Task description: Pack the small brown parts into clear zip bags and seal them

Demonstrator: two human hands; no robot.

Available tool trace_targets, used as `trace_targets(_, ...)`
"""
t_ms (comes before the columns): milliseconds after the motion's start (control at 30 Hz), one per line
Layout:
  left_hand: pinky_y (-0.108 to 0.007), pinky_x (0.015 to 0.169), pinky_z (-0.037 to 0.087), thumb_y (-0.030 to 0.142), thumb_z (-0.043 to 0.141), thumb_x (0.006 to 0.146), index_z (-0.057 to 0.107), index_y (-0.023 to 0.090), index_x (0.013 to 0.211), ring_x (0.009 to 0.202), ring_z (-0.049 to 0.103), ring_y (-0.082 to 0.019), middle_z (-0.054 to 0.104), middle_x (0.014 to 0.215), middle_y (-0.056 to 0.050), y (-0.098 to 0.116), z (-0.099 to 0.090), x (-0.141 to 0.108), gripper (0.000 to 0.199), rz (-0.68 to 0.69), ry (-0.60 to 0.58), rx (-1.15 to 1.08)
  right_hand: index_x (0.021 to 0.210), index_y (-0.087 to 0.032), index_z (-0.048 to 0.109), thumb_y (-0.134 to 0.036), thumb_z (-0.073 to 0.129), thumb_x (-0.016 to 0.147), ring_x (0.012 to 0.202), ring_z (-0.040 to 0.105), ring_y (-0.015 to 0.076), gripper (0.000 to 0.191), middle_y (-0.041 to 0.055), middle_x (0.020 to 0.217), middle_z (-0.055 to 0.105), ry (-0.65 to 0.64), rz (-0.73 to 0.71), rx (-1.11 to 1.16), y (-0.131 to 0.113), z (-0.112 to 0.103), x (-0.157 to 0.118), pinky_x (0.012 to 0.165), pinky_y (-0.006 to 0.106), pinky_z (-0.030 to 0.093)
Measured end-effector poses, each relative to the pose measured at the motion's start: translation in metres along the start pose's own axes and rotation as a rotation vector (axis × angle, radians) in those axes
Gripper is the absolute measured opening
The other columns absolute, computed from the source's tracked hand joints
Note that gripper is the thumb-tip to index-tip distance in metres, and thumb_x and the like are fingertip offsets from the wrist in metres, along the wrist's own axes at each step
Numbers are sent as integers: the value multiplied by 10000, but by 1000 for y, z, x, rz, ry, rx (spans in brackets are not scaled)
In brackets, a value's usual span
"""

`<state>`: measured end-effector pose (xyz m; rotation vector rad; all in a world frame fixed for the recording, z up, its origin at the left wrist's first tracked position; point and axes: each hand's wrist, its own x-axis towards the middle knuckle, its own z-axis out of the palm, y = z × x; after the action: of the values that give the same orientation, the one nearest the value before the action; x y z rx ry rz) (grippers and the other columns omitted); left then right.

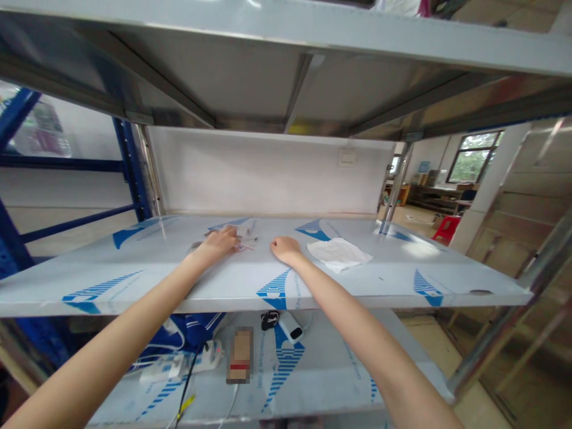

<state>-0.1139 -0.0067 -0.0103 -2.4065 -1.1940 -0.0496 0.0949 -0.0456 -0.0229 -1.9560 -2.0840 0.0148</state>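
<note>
My left hand (222, 239) is over the metal shelf, its fingers bent down among several small items. Whatever they grip is too small and blurred to name. Beside its fingertips lie a thin pinkish strip (245, 246) and small clear and grey pieces (249, 231). A dark rounded object shows partly behind my left wrist. To the right, my right hand (286, 249) rests on the shelf with its fingers curled closed; their inside is hidden. Just right of that hand, a crumpled white cloth or tissue (339, 254) lies flat, apart from it.
Another shelf (286, 36) hangs above my hands. On the lower shelf (330, 369) are a phone-like object (240, 354), a small white device (291, 328), a white power strip (210, 356), cables and blue fabric (196, 328). Metal posts (397, 185) stand at the corners.
</note>
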Motion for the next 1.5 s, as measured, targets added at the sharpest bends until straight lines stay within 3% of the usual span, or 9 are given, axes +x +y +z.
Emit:
trace_targets(233, -279, 791, 461, 89, 396, 834, 672, 105, 946, 987, 598, -220, 642, 1027, -172, 19, 13, 18, 299, 127, 25, 77, 1004, -146, 688, -249, 369, 853, 995, 618, 249, 368, 159, 1055, 669, -3, -10, 25, 1, -2, -1, 789, 328, 447)
trace_targets(400, -310, 752, 468, 84, 413, 798, 674, 75, 837, 885, 648, -256, 680, 886, -206, 22, 4, 28, 265, -13, -8, -35, 992, -157, 691, -277, 390, 845, 983, 624, 249, 355, 150, 1039, 675, 18, 0, 48, 1, -2, -1, 767, 319, 453)
trace_targets(533, -298, 711, 474, 183, 387, 809, 665, 106, 733, 748, 669, -231, 699, 777, -156, 22, -12, 42, 297, -159, 76, -409, 976, -180, 691, -324, 383, 867, 968, 629, 232, 357, 114, 998, 694, 50, 39, 191, 1, -6, 3, 758, 299, 452)
trace_targets(700, -247, 667, 498, 230, 416, 755, 658, 116, 788, 696, 676, -183, 710, 776, -92, 46, -21, 69, 270, -169, 79, -960, 1009, -180, 683, -416, 347, 903, 1011, 611, 215, 424, 98, 1022, 692, 216, 131, 392, 7, -11, 9, 801, 277, 436)
trace_targets(833, -228, 666, 487, 266, 442, 724, 652, 144, 706, 690, 672, -178, 710, 753, -68, 68, -23, 86, 243, -57, 8, -948, 991, -162, 692, -399, 397, 888, 993, 619, 231, 392, 127, 1025, 686, 245, 178, 368, 16, -11, 9, 769, 281, 442)
trace_targets(967, -207, 616, 466, 310, 456, 712, 658, 150, 685, 675, 665, -177, 710, 741, -70, 68, -16, 91, 259, -61, 7, -909, 926, -147, 708, -305, 403, 888, 962, 630, 223, 346, 126, 974, 699, 220, 171, 340, 20, -14, 7, 757, 269, 437)
trace_targets(1133, -193, 557, 424, 331, 491, 712, 649, 178, 648, 576, 624, -150, 679, 614, -37, 59, -6, 87, 229, -78, 52, -883, 927, -156, 709, -376, 437, 884, 930, 633, 211, 353, 108, 924, 708, 158, 133, 367, 19, -14, 7, 746, 252, 431)
trace_targets(1267, -204, 532, 387, 353, 480, 732, 618, 176, 598, 510, 570, -137, 625, 520, -24, 64, -10, 80, 261, -46, 106, -854, 923, -150, 706, -372, 440, 888, 894, 636, 191, 348, 106, 916, 708, 163, 114, 366, 22, -9, 11, 731, 237, 434)
trace_targets(1500, -202, 536, 358, 310, 512, 729, 541, 166, 535, 468, 486, -98, 543, 462, 21, 74, -15, 73, 243, -71, 146, -915, 955, -132, 687, -249, 356, 907, 949, 624, 190, 355, 111, 1002, 690, 117, 84, 309, 20, -10, 11, 781, 245, 447)
